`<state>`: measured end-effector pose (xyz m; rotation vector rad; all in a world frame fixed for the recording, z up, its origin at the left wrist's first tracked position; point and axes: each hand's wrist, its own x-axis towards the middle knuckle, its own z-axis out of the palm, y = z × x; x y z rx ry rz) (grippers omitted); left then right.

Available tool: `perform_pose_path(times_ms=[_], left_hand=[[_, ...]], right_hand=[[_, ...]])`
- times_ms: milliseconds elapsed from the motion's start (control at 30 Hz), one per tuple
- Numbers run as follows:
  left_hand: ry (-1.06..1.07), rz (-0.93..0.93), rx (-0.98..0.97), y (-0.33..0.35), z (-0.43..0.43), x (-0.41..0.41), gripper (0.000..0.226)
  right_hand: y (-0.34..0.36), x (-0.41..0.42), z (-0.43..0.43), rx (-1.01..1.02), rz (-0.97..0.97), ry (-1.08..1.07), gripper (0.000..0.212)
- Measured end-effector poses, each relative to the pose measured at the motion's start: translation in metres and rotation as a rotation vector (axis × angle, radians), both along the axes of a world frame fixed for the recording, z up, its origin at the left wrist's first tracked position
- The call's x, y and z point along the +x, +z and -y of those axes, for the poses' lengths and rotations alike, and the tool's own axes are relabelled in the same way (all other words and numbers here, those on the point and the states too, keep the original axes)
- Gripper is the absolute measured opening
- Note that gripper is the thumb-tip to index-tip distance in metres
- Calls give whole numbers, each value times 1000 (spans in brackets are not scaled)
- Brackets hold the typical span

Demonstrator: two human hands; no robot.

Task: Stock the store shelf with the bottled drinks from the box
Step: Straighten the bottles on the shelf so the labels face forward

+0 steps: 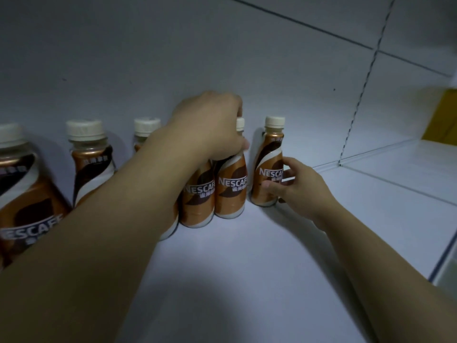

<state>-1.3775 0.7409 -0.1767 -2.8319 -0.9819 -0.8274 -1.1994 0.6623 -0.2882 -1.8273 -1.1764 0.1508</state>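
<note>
Stocking a white store shelf (247,280), a person reaches both bare arms toward its back panel (173,58), where Nescafé bottled coffee drinks stand upright in a row along the rear edge. A perforated upright rail (358,95) divides the back panel near the shelf's right end, and a yellow object (442,115), too dim to identify, sits beyond it at the far right.

At the shelf's left end, the nearest bottle (27,194) looms large, with a second bottle (89,159) and a third bottle (146,129), partly hidden by the forearm, standing behind it toward the back panel. The left hand (210,125) rests over the tops of a cluster of bottles at the middle of the rear edge, its fingers curled down around the neck of the cream-capped bottle (231,186) on the cluster's right; a neighbouring bottle (197,201) touches it on the left. Just beside the cluster, slightly apart, the rightmost bottle (268,167) stands against the back panel, the right hand (296,186) gripping its lower body, fingers wrapped narrowly around the label.
</note>
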Motion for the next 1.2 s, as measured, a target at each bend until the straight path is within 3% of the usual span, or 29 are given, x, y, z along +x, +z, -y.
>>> perform_pose_path(times_ms=[133,333,567,633,733,800,1067,1200], left_hand=[[20,-18,70,-2,0,0,51],[110,-11,220,-6,-1,5,46],[231,-61,347,-8,-6,8,51],[240,-61,348,-9,-7,8,47],[227,-64,355,-9,-8,9,43],[236,-70,362,-9,-8,9,43],[251,-98,423,-11,-9,10,47],[271,-110,483,-13,-9,13,49]], right_hand=[[-1,-2,-3,26,1,-15,52],[-5,-14,-7,33,-48,145,66],[-7,-23,-10,53,31,168,50],[-9,-27,-11,21,-27,236,58],[-11,-28,-15,12,-150,333,98],[-11,-30,-16,10,-136,333,112],[-15,-37,-21,-7,-38,177,116],[-14,-43,-18,0,-21,142,99]])
